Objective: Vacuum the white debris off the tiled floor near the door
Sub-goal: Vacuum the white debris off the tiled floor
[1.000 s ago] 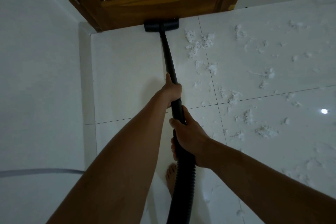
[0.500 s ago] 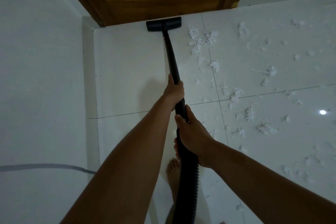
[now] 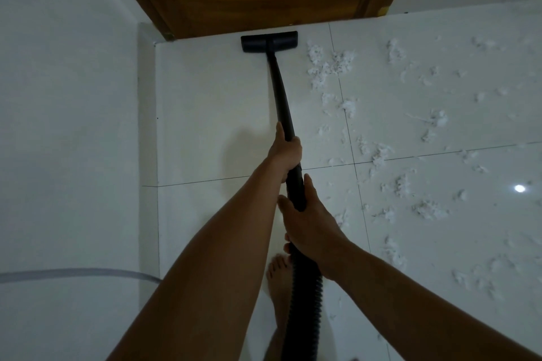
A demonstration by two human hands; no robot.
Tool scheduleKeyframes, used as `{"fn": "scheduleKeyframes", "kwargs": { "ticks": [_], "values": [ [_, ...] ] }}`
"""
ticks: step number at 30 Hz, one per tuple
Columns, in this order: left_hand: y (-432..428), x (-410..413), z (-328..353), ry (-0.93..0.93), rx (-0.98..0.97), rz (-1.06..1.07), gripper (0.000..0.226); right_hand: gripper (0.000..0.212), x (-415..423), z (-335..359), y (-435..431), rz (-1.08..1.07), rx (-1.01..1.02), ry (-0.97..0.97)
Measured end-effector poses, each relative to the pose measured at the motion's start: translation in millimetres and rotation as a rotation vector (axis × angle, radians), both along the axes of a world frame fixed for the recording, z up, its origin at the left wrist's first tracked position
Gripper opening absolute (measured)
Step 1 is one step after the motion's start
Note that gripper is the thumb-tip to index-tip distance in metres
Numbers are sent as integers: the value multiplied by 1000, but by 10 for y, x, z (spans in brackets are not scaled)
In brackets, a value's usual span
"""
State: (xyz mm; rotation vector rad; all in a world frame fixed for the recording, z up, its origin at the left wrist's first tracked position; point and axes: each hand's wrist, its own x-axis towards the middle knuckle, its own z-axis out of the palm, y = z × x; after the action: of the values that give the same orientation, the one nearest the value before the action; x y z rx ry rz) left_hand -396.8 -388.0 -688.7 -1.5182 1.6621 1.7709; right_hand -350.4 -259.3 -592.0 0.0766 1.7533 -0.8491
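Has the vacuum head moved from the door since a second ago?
Yes. The vacuum head was tucked against the bottom of the wooden door; now a strip of floor shows between them, so it has pulled back toward the person.

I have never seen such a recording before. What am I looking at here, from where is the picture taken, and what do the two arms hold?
The picture comes from a camera worn on a person's head, looking forward and down, so the two bare arms are the person's own. No robot is involved.

Both hands hold a black vacuum wand. The left hand closes its grip higher up the rigid tube; the right hand grips lower, where the ribbed hose begins. The flat nozzle rests on the white tiled floor, close to the wooden door.

To the right of the wand lie scattered tufts of white debris, not yet vacuumed. A bare foot shows beside the hose, and a grey cable runs at the left.
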Motion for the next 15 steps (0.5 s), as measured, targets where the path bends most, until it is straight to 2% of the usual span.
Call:
{"fn": "scheduleKeyframes", "kwargs": {
  "ticks": [3,6,11,15],
  "values": [
    [37,40,-48,48,50,98,66,62,17,-43,26,-1,-3,46],
    [58,51,-78,66,108,177,67,59,20,-81,42,-35,-10,13],
    [71,24,-68,7,10,21,72,59,16,-108,59,-22,-7,38],
    [65,7,-79,-21,-14,-10,75,65,16,-136,69,8,9,40]
  ]
}}
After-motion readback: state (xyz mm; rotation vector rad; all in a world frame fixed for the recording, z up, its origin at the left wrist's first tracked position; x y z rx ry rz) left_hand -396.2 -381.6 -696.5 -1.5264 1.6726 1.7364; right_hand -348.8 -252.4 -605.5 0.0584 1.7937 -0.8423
